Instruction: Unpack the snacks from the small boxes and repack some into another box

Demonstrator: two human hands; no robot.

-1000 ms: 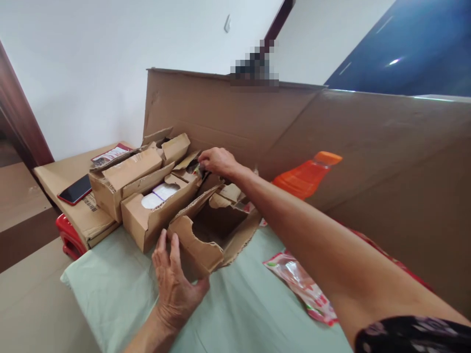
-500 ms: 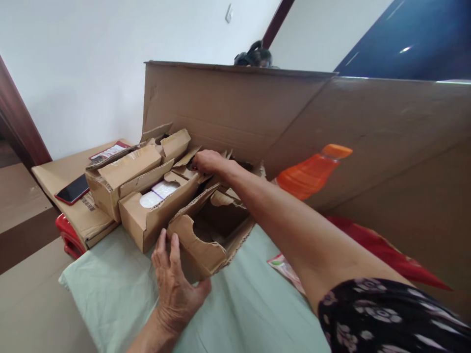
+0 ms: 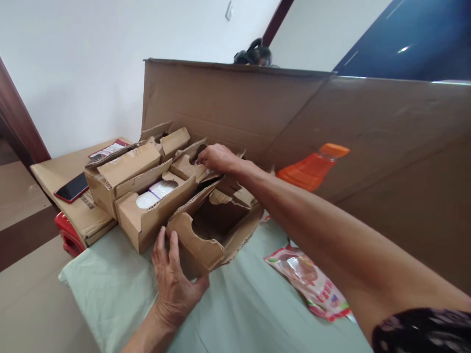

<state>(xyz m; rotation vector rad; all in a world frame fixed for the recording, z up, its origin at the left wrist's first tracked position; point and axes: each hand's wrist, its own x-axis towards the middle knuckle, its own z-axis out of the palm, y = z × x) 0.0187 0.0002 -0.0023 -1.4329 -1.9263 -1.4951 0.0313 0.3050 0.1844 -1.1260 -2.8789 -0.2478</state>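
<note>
My left hand rests with its fingers spread against the front corner of an open cardboard box, whose inside is dark. Farther back, my right hand reaches over a narrow box section with a round cut-out. Its fingers are curled together at the opening, and their tips are partly hidden, so what they hold cannot be made out. Between the hands and the left edge, a cardboard box has white packs showing through its cut-out. Another long cardboard box stands beside it.
An orange bottle leans behind my right forearm, and a pink-and-red packet lies on the green cloth. A phone lies on a flat carton at left. A tall cardboard panel rises behind; a person's head shows above it.
My right hand has shifted slightly right and up, and its forearm has swung right. The pink packet is now largely uncovered; a red item beside the arm is out of sight. My left hand barely moved.
</note>
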